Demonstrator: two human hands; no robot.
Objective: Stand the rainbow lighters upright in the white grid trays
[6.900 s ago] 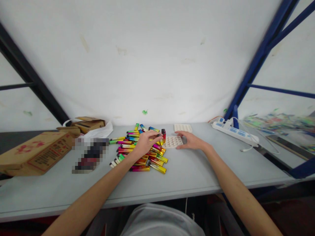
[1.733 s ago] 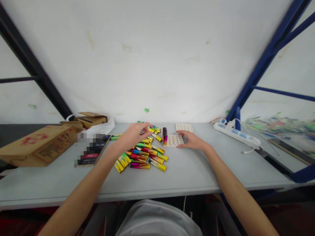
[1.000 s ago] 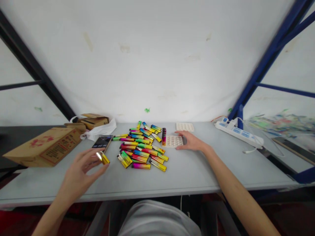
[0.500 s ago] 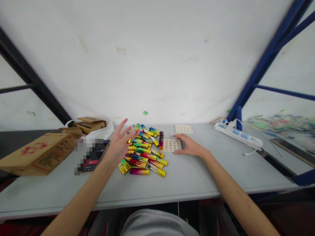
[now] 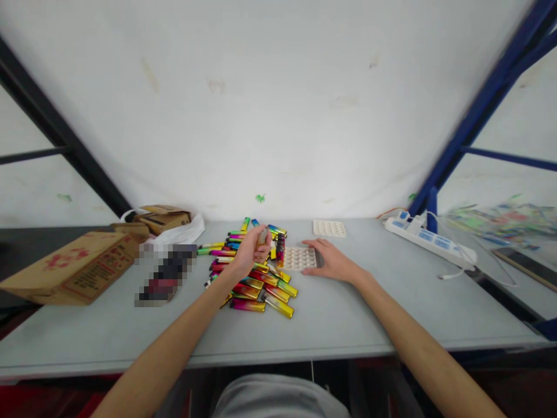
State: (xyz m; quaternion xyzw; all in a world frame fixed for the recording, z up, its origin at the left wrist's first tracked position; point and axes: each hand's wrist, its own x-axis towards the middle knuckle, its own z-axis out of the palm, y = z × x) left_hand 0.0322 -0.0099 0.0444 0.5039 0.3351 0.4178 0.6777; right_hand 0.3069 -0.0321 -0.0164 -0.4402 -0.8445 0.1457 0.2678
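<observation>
My left hand (image 5: 253, 251) is closed above the right side of a pile of shiny multicoloured lighters (image 5: 248, 288). A small greyish end shows at its thumb, apparently of a lighter (image 5: 263, 235), mostly hidden by the fingers. My right hand (image 5: 327, 261) holds the right end of a cream tray (image 5: 300, 259) with rows of round holes, thumb at the near edge and fingers at the far edge. A row of upright red and purple lighters (image 5: 281, 251) stands at the tray's left end, close to my left hand.
A second cream tray (image 5: 329, 228) lies near the wall. To the left are a cardboard box (image 5: 72, 267), a white plastic bag (image 5: 180, 232) and a partly pixelated dark item (image 5: 167, 276). A white power strip (image 5: 430, 241) and a phone (image 5: 528, 267) lie at the right.
My left hand has moved right from over the left of the pile and closed from spread fingers. Several lighters in the pile have shifted. My right hand stays at the tray.
</observation>
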